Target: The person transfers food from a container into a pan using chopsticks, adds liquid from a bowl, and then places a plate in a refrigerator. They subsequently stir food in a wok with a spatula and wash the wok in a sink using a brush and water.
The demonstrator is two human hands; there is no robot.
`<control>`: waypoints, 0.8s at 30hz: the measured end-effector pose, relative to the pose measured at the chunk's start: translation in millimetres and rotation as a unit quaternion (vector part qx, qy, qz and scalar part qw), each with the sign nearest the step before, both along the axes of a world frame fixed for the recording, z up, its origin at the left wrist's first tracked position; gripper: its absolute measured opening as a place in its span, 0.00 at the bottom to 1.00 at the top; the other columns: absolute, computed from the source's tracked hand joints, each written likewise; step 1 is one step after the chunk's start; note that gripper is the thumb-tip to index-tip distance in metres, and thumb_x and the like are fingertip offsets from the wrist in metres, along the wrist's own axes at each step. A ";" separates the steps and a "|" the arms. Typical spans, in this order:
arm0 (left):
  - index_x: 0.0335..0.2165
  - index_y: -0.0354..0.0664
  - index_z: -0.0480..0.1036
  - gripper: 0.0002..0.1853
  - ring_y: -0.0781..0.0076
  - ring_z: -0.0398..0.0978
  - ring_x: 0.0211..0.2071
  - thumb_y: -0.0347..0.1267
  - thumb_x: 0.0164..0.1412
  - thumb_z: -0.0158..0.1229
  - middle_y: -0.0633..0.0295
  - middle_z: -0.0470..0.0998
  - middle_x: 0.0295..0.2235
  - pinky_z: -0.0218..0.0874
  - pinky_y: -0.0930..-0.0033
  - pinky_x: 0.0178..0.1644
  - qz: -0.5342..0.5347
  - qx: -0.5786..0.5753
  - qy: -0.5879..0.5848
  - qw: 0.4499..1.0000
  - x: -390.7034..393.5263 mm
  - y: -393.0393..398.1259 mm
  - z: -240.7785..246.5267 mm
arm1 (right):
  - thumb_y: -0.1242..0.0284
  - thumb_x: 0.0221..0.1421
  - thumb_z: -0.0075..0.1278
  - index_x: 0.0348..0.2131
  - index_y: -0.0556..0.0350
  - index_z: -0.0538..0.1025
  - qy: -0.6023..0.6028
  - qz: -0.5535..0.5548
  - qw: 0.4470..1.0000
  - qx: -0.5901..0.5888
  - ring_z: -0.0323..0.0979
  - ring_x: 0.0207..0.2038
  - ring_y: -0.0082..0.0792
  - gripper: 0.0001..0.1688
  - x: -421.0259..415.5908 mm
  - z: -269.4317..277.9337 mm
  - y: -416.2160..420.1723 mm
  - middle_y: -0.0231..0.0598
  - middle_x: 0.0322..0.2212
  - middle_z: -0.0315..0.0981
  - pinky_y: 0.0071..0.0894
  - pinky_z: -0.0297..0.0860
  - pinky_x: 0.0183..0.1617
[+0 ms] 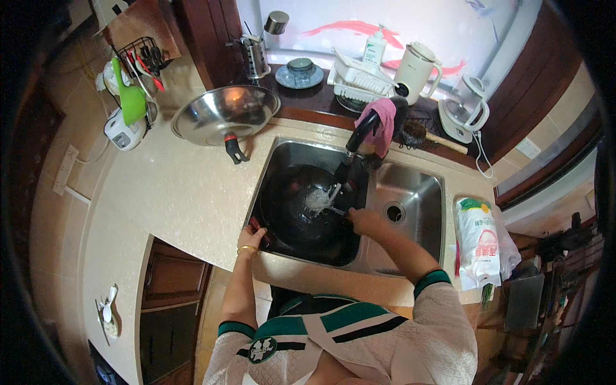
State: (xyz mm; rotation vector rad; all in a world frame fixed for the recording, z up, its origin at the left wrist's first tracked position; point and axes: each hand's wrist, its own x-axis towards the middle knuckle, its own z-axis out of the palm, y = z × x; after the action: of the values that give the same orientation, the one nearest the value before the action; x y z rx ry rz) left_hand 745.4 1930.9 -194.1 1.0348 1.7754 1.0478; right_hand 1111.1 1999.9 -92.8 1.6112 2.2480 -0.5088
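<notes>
A dark wok [293,236] sits in the left basin of the stainless steel sink [272,153]. My left hand [251,237] grips the wok's reddish-brown handle [255,223] at the basin's front left edge. Over the wok, my right hand [362,222] is closed around a thin-handled tool [339,211]. The tool's far end is lost in a white blur of water [317,199] near the wok's middle. Above hangs the black faucet [362,131], with a pink cloth [380,122] draped over it.
A steel pan lid [226,118] leans at the back left of the counter [178,192]. A white dish rack [363,82], an electric kettle [416,72] and a long-handled brush [433,137] line the sill. A printed plastic bag [479,245] lies right of the sink.
</notes>
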 end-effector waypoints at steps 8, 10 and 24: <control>0.32 0.34 0.73 0.19 0.67 0.74 0.30 0.38 0.45 0.62 0.56 0.77 0.29 0.63 0.68 0.37 -0.001 -0.031 0.017 0.999 6.2 -0.9 17.1 | 0.62 0.46 0.48 0.33 0.60 0.76 -0.001 -0.004 0.997 0.071 0.73 0.34 0.51 0.19 59.5 7.4 44.8 0.50 0.28 0.75 0.45 0.69 0.39; 0.32 0.34 0.73 0.18 0.68 0.73 0.29 0.37 0.45 0.63 0.57 0.77 0.28 0.63 0.69 0.37 -0.002 -0.031 0.018 0.999 2.6 -2.8 11.2 | 0.64 0.46 0.46 0.28 0.61 0.78 -0.011 0.001 0.995 0.101 0.74 0.33 0.51 0.18 55.1 49.0 40.1 0.49 0.25 0.75 0.46 0.70 0.38; 0.39 0.33 0.69 0.21 0.70 0.70 0.34 0.27 0.44 0.65 0.60 0.74 0.35 0.63 0.69 0.42 -0.016 -0.059 -0.071 0.996 -5.8 3.6 2.3 | 0.76 0.42 0.49 0.28 0.57 0.76 0.144 0.224 0.929 0.256 0.73 0.27 0.41 0.08 -49.7 30.0 27.5 0.43 0.23 0.71 0.38 0.70 0.27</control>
State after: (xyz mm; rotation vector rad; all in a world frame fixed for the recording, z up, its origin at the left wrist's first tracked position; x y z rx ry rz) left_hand 739.6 1934.6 -191.7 0.8912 1.6806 0.9604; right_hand 1061.4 2027.4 -62.8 1.1958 3.0472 -0.0269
